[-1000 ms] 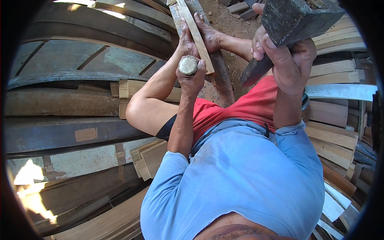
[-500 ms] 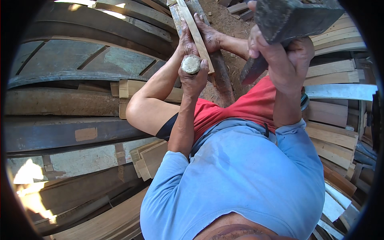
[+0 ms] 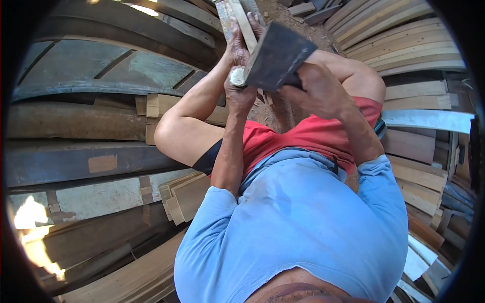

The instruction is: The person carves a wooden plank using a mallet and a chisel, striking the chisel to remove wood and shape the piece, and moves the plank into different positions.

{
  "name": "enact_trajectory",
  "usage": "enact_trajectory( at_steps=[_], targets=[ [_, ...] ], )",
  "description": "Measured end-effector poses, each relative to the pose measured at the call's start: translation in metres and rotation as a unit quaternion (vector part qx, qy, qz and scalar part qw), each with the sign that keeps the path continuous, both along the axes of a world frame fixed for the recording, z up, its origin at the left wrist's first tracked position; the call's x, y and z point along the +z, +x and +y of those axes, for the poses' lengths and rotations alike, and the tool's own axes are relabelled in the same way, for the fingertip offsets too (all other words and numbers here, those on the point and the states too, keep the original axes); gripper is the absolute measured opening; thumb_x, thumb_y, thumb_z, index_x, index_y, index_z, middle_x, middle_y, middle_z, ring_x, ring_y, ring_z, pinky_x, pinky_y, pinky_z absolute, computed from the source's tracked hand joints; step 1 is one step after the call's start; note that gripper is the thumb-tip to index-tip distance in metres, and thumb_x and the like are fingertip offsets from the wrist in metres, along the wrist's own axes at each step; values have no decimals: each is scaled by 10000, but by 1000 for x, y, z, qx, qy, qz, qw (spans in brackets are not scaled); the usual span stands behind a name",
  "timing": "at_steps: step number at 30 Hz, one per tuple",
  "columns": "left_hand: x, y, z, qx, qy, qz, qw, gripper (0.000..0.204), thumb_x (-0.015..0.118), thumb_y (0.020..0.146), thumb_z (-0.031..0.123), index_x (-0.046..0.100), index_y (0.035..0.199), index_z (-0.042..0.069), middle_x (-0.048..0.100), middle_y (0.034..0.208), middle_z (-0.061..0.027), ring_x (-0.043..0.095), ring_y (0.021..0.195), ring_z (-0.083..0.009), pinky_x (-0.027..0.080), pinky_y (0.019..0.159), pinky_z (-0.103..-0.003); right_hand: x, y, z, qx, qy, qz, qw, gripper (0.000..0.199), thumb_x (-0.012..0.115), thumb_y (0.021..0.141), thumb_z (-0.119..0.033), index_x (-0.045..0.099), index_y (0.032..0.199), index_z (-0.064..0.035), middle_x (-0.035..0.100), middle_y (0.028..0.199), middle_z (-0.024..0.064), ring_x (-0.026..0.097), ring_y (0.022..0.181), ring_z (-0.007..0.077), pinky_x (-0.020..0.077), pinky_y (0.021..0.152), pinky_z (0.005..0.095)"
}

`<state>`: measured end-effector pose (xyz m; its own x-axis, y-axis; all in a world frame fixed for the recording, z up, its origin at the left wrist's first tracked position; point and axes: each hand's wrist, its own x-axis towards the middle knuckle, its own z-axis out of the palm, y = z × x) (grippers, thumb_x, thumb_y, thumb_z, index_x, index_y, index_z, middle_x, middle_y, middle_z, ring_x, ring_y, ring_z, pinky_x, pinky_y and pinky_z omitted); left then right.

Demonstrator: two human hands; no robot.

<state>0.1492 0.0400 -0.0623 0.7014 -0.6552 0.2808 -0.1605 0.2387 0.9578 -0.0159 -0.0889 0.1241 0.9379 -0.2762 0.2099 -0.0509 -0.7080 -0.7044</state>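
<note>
from up here i see my left hand (image 3: 237, 93) wrapped tight around a round metal rod, a chisel (image 3: 236, 77) by the look of its pale, battered top end, which pokes out just above my fist. my right hand (image 3: 316, 91) is clamped on the handle of a heavy hammer (image 3: 277, 56); its dark, blocky head sits right against the chisel's top, touching or as near as i can tell. the handle itself is hidden under my fingers.

just beyond my left hand a narrow wooden slat (image 3: 241, 22) runs up toward the top edge, and my fingertips rest along it. whether the chisel's tip meets that slat i cannot tell, since my fist covers it.

both forearms come up from a light blue shirt (image 3: 298, 227), with red shorts (image 3: 303, 139) and a bent knee below the hammer. there is bare dirt ground (image 3: 283, 15) behind the slat. curved stacks of wooden planks (image 3: 399, 30) lie at the upper right and down the right side, and long dark weathered boards (image 3: 76, 121) fill the left, with a short bundle of pale offcuts (image 3: 184, 194) near my left elbow.
</note>
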Motion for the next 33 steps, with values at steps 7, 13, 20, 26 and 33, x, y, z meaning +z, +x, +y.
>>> enact_trajectory(
  at_steps=[7,13,20,26,33],
  targets=[
    [40,-2,9,18,3,81,997,49,674,935,37,635,948,63,634,696,1,585,601,-70,481,543,-237,36,2,3,-45,149,-90,984,200,701,870,-92,707,1050,-3,699,849,106,631,738,156,523,694,324],
    [47,-6,7,31,-8,60,998,42,666,928,21,634,921,47,635,696,-4,587,590,-70,482,537,-236,47,6,4,-30,128,-174,976,143,696,907,-21,713,1048,-5,710,883,37,609,766,65,507,675,249],
    [53,-7,5,30,-17,82,996,57,654,925,7,623,899,47,631,702,-10,589,598,-72,480,541,-236,58,5,3,-19,139,-165,976,157,713,914,-30,711,1069,-3,718,909,35,626,783,75,523,692,255],
    [50,-8,4,34,-18,99,994,66,650,921,-1,616,897,50,630,713,-16,581,597,-74,466,538,-235,55,8,3,-19,139,-180,974,165,725,909,-39,712,1071,-7,722,912,40,636,792,85,533,700,259],
    [33,-1,10,23,-52,160,986,70,633,928,6,597,896,58,608,713,-30,576,607,-105,426,523,-244,56,19,4,0,114,-209,971,171,717,907,-42,711,1075,-10,726,887,54,646,759,100,532,670,266]
  ],
)
